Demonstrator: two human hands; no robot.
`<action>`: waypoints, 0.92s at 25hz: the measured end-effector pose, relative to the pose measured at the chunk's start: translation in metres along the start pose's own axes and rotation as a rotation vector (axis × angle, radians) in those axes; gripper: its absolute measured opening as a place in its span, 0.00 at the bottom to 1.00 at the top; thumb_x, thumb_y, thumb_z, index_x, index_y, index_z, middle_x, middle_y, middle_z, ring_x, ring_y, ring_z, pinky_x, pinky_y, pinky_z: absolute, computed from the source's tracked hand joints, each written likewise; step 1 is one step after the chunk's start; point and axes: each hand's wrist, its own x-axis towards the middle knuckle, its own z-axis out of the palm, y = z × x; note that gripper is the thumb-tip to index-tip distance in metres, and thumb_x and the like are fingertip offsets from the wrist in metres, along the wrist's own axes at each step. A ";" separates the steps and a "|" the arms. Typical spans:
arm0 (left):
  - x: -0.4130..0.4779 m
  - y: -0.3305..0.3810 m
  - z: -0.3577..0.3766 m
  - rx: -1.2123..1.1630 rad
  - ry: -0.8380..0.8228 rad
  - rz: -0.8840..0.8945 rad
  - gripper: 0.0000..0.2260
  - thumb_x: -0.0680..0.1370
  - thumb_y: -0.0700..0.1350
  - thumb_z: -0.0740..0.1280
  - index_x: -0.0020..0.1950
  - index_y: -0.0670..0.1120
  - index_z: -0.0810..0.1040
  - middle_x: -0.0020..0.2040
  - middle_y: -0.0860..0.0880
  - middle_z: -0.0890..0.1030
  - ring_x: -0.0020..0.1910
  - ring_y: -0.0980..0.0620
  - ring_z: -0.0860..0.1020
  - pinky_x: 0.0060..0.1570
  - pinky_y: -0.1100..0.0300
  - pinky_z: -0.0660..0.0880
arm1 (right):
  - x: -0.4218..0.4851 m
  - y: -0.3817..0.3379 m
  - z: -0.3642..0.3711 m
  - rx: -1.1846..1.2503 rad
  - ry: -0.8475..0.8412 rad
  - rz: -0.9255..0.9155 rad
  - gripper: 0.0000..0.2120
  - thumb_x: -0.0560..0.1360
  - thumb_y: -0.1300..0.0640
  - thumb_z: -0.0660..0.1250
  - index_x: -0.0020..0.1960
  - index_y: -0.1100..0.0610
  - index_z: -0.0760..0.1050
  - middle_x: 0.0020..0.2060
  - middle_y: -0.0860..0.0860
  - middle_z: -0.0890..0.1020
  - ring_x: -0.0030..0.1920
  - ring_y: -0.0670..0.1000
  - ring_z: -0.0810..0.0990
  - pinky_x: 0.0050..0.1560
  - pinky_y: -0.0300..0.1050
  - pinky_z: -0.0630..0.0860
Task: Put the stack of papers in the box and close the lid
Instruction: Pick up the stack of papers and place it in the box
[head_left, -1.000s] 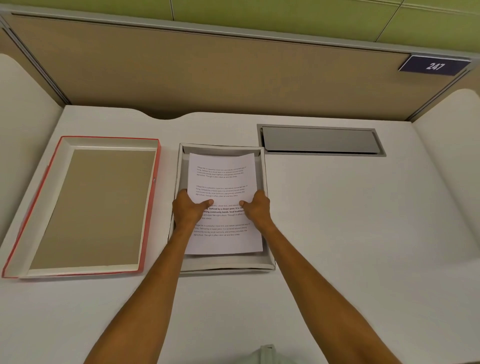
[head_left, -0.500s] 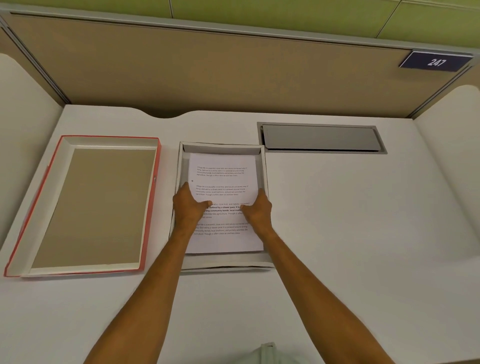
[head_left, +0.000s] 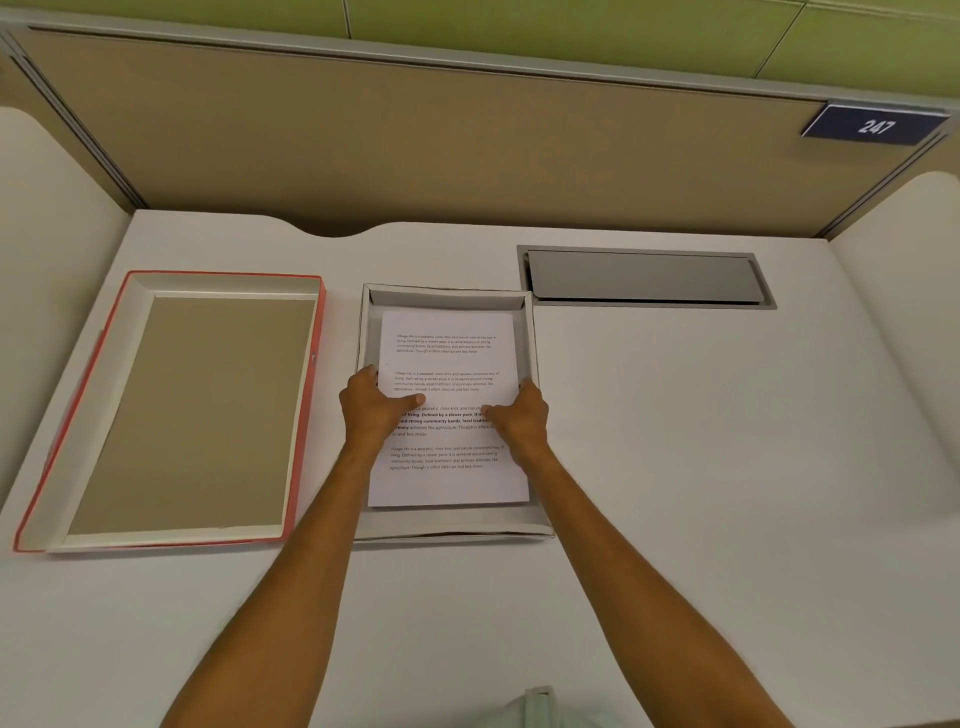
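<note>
Left hand (head_left: 371, 410): grips the left edge of the stack of papers (head_left: 449, 358), thumb lying flat on the top printed sheet, fingers curled down over the side out of sight.
Right hand (head_left: 519, 418): grips the right edge of the same stack, thumb on top pointing to 9 o'clock, fingers tucked under the edge and hidden.
Arms: both bare forearms reach in from 6 o'clock and come together at the stack.
Stack of papers: white sheets with four blocks of small print, lying inside the box (head_left: 451, 526), held at mid-length on both sides; whether it rests fully on the box floor cannot be told.
Box: shallow, white, open, at the middle of the table (head_left: 701, 467); the stack's near edge sits close to the box's 6 o'clock wall and a strip of bare floor shows at 12 o'clock.
Lid (head_left: 176, 415): at 9 o'clock of the box, just beside it and apart, lying upside down with red outer edges, white inner walls and a brown inner face.
Cable hatch (head_left: 644, 276): grey metal flap set into the table at 1 o'clock of the box, its left corner close to the box's far right corner.
Partition (head_left: 441, 140): tan panel along the table's 12 o'clock edge.
Number plate (head_left: 877, 126): dark blue, reads 247, at 2 o'clock on the partition's top rail.
</note>
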 end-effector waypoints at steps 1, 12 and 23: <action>-0.001 0.000 0.001 0.000 0.005 -0.001 0.28 0.67 0.47 0.81 0.62 0.39 0.76 0.63 0.41 0.81 0.59 0.41 0.81 0.59 0.48 0.79 | -0.001 0.000 0.001 -0.006 0.003 -0.006 0.25 0.71 0.64 0.74 0.65 0.62 0.68 0.63 0.58 0.77 0.62 0.57 0.77 0.58 0.48 0.77; -0.009 0.005 0.001 0.013 0.068 0.047 0.29 0.69 0.48 0.79 0.64 0.38 0.74 0.65 0.39 0.79 0.62 0.39 0.79 0.61 0.47 0.78 | -0.007 -0.003 0.002 0.005 0.040 -0.061 0.28 0.72 0.53 0.75 0.65 0.60 0.67 0.63 0.57 0.77 0.61 0.57 0.78 0.59 0.51 0.78; -0.065 0.013 -0.050 -0.938 -0.341 -0.575 0.14 0.73 0.39 0.74 0.56 0.35 0.79 0.61 0.34 0.80 0.59 0.40 0.81 0.56 0.52 0.80 | 0.050 -0.070 0.004 -0.344 -0.134 -0.440 0.31 0.73 0.52 0.74 0.72 0.61 0.69 0.68 0.56 0.75 0.68 0.55 0.74 0.69 0.47 0.70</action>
